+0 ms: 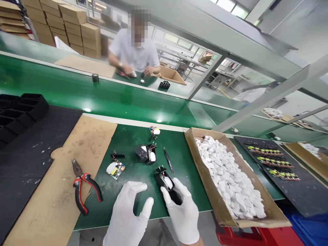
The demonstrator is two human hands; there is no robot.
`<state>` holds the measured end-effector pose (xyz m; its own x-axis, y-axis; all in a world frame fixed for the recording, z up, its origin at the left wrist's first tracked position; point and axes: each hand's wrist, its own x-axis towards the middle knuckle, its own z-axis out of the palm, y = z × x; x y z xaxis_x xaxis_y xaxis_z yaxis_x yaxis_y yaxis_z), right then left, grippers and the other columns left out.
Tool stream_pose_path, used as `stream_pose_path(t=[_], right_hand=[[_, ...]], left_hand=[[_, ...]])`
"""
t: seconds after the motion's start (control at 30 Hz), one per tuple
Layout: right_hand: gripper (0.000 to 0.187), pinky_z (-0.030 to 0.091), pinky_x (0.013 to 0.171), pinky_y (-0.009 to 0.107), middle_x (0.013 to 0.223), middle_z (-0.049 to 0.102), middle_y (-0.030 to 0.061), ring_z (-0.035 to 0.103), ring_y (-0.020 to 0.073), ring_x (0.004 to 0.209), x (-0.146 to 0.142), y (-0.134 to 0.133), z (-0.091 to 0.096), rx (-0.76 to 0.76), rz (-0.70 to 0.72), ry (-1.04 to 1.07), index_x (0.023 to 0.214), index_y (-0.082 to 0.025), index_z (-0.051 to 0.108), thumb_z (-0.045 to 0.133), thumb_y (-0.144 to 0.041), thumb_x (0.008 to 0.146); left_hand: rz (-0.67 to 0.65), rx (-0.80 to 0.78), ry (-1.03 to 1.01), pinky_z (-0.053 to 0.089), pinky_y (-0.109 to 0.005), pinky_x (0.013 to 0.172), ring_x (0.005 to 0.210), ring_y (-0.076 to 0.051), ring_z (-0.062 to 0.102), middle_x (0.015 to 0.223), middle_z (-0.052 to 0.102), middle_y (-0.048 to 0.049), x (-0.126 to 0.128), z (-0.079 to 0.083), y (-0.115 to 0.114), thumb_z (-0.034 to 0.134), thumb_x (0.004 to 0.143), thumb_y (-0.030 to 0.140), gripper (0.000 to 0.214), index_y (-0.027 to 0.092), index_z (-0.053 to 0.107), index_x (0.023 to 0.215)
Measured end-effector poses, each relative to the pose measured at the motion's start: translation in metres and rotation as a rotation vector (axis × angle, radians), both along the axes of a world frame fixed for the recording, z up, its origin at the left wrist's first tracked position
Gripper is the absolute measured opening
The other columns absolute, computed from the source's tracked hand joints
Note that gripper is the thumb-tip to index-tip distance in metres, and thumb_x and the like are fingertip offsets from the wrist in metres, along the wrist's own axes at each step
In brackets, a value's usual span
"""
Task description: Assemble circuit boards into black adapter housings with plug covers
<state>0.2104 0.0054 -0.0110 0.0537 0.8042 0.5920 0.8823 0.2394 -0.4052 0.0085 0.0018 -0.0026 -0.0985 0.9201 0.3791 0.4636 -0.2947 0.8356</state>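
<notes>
Black housing (167,183) sits low on the green mat (133,143), held in the right hand (183,213). The gloved thumb and fingers are curled round its lower end, and its open top, with a white part inside, points to 11 o'clock. The left hand (128,212) is at 9 o'clock from the housing, just beside it. Its fingers are spread wide and hold nothing, and the palm faces the housing.

A second housing (145,154) lies on the mat at 11 o'clock from the held one, with tweezers (169,160) at 12 o'clock between the two. A circuit board (116,169) with a white piece lies at 10 o'clock, and a small black part (118,156) is just above it. Another small board (154,131) lies at the far edge of the mat.

Red-handled pliers (84,186) rest on a cardboard sheet (58,205) at 9 o'clock, well apart from the hands. A cardboard box (202,171) full of white parts (228,171) stands at 3 o'clock, and beyond it is a dark tray (307,194) carrying rows of boards (271,160). A black foam tray (23,109) lies at 10 o'clock. Across the conveyor belt (102,95), at 12 o'clock, a co-worker (135,51) handles small parts.
</notes>
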Motion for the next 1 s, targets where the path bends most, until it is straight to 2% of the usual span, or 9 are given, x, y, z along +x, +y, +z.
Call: stream_pose_path(t=[0.07, 0.17, 0.4, 0.53, 0.63, 0.7, 0.83, 0.93, 1.0], right_hand=[[0.049, 0.069, 0.081, 0.035, 0.106, 0.084, 0.0066, 0.083, 0.0237, 0.089, 0.0, 0.001, 0.0, -0.032, 0.013, -0.005, 0.147, -0.027, 0.069, 0.078, -0.026, 0.099], [0.043, 0.068, 0.083, 0.035, 0.109, 0.083, 0.0056, 0.082, 0.0228, 0.093, 0.0, 0.001, 0.0, -0.071, 0.065, -0.01, 0.143, -0.033, 0.073, 0.073, -0.023, 0.101], [0.048, 0.067, 0.091, 0.039, 0.116, 0.081, 0.0074, 0.082, 0.0243, 0.101, 0.004, 0.001, -0.003, -0.101, 0.09, 0.05, 0.151, -0.035, 0.068, 0.071, -0.025, 0.103], [0.036, 0.067, 0.085, 0.041, 0.115, 0.08, 0.0087, 0.081, 0.0272, 0.098, 0.008, 0.002, -0.007, -0.174, 0.111, 0.107, 0.138, -0.038, 0.078, 0.069, -0.032, 0.104], [0.032, 0.066, 0.086, 0.042, 0.11, 0.081, 0.0085, 0.08, 0.0276, 0.096, 0.011, 0.005, 0.0, -0.208, 0.126, 0.179, 0.133, -0.035, 0.081, 0.069, -0.037, 0.103], [0.031, 0.067, 0.085, 0.039, 0.112, 0.082, 0.0084, 0.08, 0.026, 0.096, 0.012, 0.009, 0.014, -0.242, 0.101, 0.348, 0.131, -0.03, 0.081, 0.067, -0.037, 0.105], [0.038, 0.068, 0.075, 0.038, 0.117, 0.081, 0.0098, 0.078, 0.0259, 0.093, 0.013, 0.019, 0.05, -0.357, 0.093, 1.069, 0.137, -0.027, 0.074, 0.07, -0.046, 0.103], [0.037, 0.067, 0.069, 0.038, 0.098, 0.079, 0.0053, 0.072, 0.0225, 0.077, 0.008, 0.023, 0.062, -0.396, 0.184, 1.3, 0.131, -0.032, 0.076, 0.072, -0.053, 0.101], [0.033, 0.068, 0.073, 0.04, 0.096, 0.079, 0.004, 0.074, 0.0219, 0.08, 0.001, 0.023, 0.061, -0.431, 0.273, 1.428, 0.124, -0.035, 0.078, 0.065, -0.058, 0.104]], left_hand=[[-0.012, -0.003, 0.002, 0.07, -0.04, 0.085, 0.096, -0.024, 0.08, 0.105, 0.078, -0.0038, 0.0, 0.0, 0.0, 0.066, 0.098, 0.025, 0.018, 0.028, 0.068, 0.115], [-0.029, -0.021, 0.013, 0.07, -0.04, 0.085, 0.096, -0.025, 0.08, 0.105, 0.078, -0.0041, 0.0, 0.0, -0.001, 0.066, 0.098, 0.025, 0.017, 0.027, 0.068, 0.115], [-0.016, 0.029, 0.055, 0.07, -0.039, 0.083, 0.093, -0.024, 0.08, 0.103, 0.078, -0.0047, 0.003, -0.001, -0.003, 0.066, 0.101, 0.028, 0.014, 0.027, 0.068, 0.115], [0.038, 0.051, 0.107, 0.071, -0.04, 0.081, 0.094, -0.025, 0.081, 0.103, 0.078, -0.0053, 0.011, -0.003, -0.004, 0.065, 0.102, 0.029, 0.015, 0.027, 0.067, 0.116], [0.09, 0.07, 0.143, 0.071, -0.04, 0.081, 0.092, -0.024, 0.081, 0.102, 0.078, -0.005, 0.019, -0.002, -0.004, 0.064, 0.103, 0.03, 0.013, 0.027, 0.068, 0.115], [0.115, 0.074, 0.161, 0.071, -0.04, 0.081, 0.093, -0.024, 0.081, 0.102, 0.078, -0.005, 0.023, -0.002, -0.003, 0.063, 0.104, 0.031, 0.012, 0.027, 0.068, 0.114], [0.154, 0.078, 0.223, 0.07, -0.04, 0.084, 0.096, -0.025, 0.081, 0.104, 0.079, -0.0062, 0.026, -0.008, -0.004, 0.064, 0.104, 0.034, 0.015, 0.026, 0.07, 0.116], [0.171, 0.062, 0.272, 0.07, -0.038, 0.085, 0.096, -0.025, 0.081, 0.106, 0.079, -0.0058, 0.026, -0.016, -0.006, 0.064, 0.105, 0.035, 0.017, 0.026, 0.07, 0.117], [0.174, 0.051, 0.295, 0.07, -0.036, 0.085, 0.095, -0.024, 0.081, 0.106, 0.079, -0.0057, 0.027, -0.02, -0.006, 0.065, 0.105, 0.036, 0.017, 0.026, 0.07, 0.117]])
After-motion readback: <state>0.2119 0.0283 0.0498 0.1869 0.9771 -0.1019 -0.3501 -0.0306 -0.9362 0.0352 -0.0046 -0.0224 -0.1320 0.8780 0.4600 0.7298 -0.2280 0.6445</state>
